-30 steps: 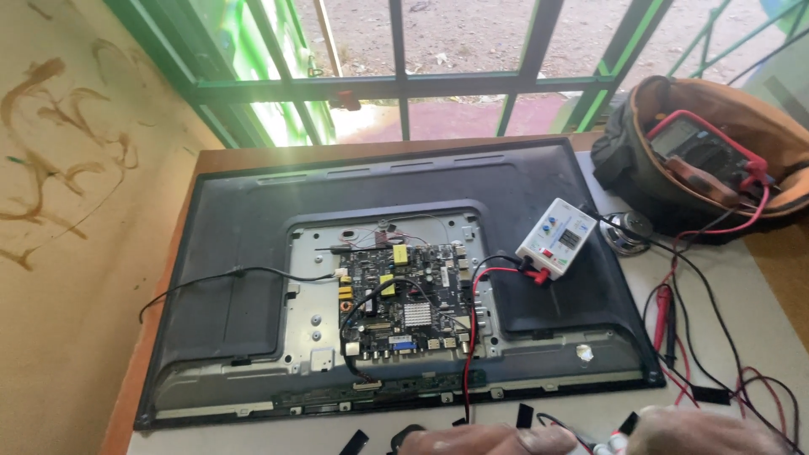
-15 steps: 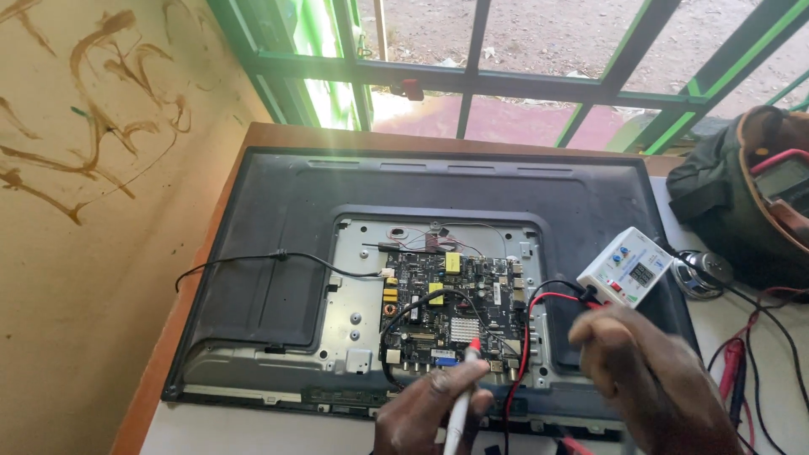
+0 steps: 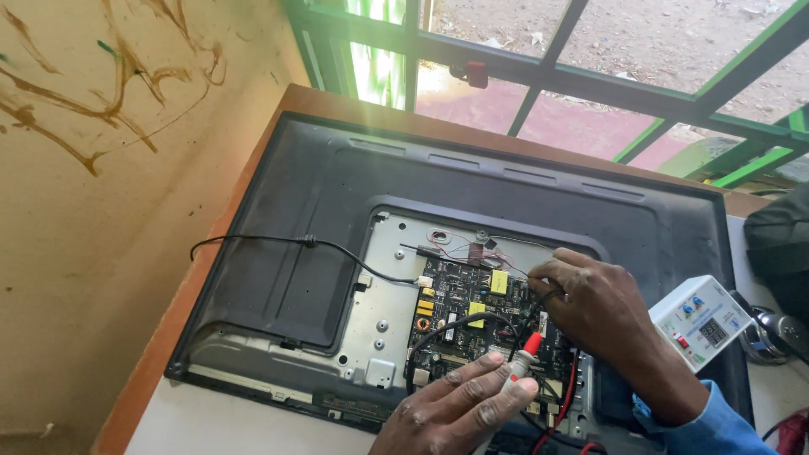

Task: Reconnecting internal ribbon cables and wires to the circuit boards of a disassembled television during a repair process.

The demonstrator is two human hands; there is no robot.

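Note:
A flat television (image 3: 337,202) lies face down with its back open, showing a metal plate and a dark circuit board (image 3: 459,307) with yellow parts. My left hand (image 3: 459,409) grips a white test probe with a red collar (image 3: 522,364), its tip pointing at the board. My right hand (image 3: 602,316), in a blue sleeve, rests over the board's right side and pinches a thin black probe lead (image 3: 539,302) against it. Red and black leads (image 3: 566,404) run down between my hands.
A small white tester box (image 3: 699,320) lies on the television's right edge. A black cable (image 3: 278,242) crosses the back cover to the board. A tan stained wall (image 3: 93,168) stands at left, a green-barred window (image 3: 590,76) behind. A dark bag (image 3: 779,253) sits at far right.
The view has moved closer and to the left. Both hands rose from the lower edge onto the circuit board, the left bringing the white probe, the right settling over the board's right side.

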